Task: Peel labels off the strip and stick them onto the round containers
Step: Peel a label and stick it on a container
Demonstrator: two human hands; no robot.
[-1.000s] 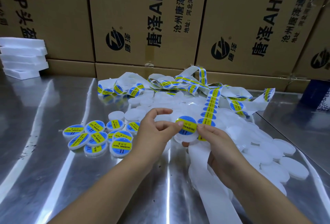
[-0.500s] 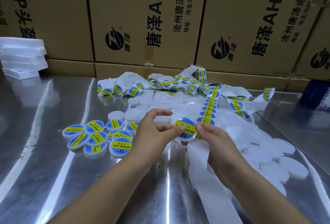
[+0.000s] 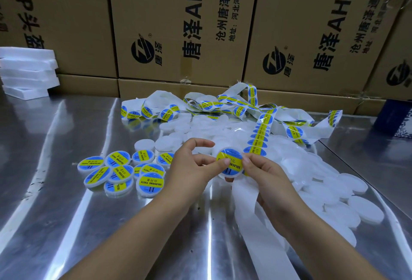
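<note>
Both hands meet mid-frame above the bench [image 3: 66,212]. Left hand [image 3: 189,169] pinches the held container [image 3: 230,175], a small round white tub. Its thumb lies on the left part of the top, a fingertip shows under the near rim, and the index finger is curled up free above. The blue-and-yellow label [image 3: 231,157], reading SOLDERING PASTE, covers the tub's top.

Right hand [image 3: 265,177] pinches with thumb and forefinger at the right edge of that label, touching the tub's rim. Its other fingers curl round the label strip [image 3: 259,133]. Cannot tell whether the label's right edge is fully stuck down.

The strip runs away from the right hand across the pile with a row of unpeeled labels, then tangles in loops near the boxes. The bare white backing [image 3: 249,219] drops from the right hand toward the camera and lies on the bench.

Labelled containers [image 3: 124,169] sit in a cluster, some overlapping, on the bench left of the left hand. Plain containers [image 3: 323,186], white and unlabelled, are heaped behind and right of the hands.

Cardboard boxes [image 3: 178,23] with printed text and a logo stand along the back. A stack of white foam trays [image 3: 26,70] sits far left at the rear. A dark blue object [image 3: 394,119] is at the right edge, cut off.
</note>
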